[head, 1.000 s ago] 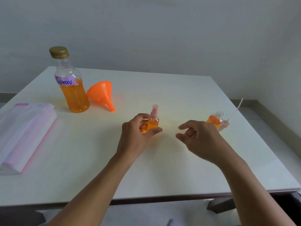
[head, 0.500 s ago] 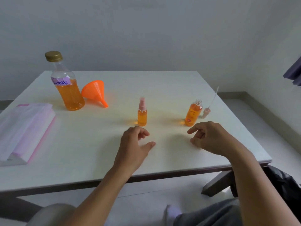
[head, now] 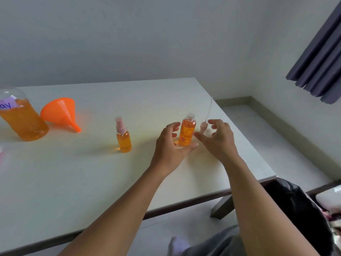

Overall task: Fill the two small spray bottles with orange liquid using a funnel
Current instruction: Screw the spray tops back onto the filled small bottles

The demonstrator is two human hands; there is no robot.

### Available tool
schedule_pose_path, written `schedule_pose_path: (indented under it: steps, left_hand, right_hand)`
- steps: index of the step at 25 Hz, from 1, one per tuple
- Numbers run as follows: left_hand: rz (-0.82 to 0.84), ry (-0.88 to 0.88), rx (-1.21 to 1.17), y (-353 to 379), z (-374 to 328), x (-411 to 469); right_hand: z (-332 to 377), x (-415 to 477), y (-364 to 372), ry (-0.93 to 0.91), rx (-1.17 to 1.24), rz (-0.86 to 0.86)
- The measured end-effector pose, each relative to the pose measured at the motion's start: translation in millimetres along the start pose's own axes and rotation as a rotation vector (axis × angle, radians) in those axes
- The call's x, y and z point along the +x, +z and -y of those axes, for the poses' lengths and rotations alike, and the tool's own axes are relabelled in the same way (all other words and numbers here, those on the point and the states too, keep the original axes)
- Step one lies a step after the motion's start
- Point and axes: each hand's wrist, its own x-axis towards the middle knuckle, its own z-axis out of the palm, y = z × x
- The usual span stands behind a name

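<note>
Soft, even daylight is being diffused — faint shadows are being cast; edges are being warped, slightly blurred.

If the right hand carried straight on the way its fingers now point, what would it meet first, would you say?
Most likely the loose pump sprayer lying just beyond the right hand; its fingers curl open close by it. The uncapped spray bottle stands slightly to its left. Depth is unclear.
</note>
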Motion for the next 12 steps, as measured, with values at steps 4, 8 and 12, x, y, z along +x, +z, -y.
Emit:
schedule_pose_path:
  steps: [4, 8, 12]
  left_hand:
    - [-0.010, 0.057, -0.052, 8, 1, 15]
    - [-0.029, 0.079, -0.041, -3, 3, 13]
    - [-0.023, 0.124, -0.004, -40, -2, -15]
  right_hand:
    - [0, 10, -1, -0.007, 0.164, -0.057]
    - [6, 2, -19, -0.039, 0.321, -0.052]
    - [18, -12, -41, -0.109, 0.484, 0.029]
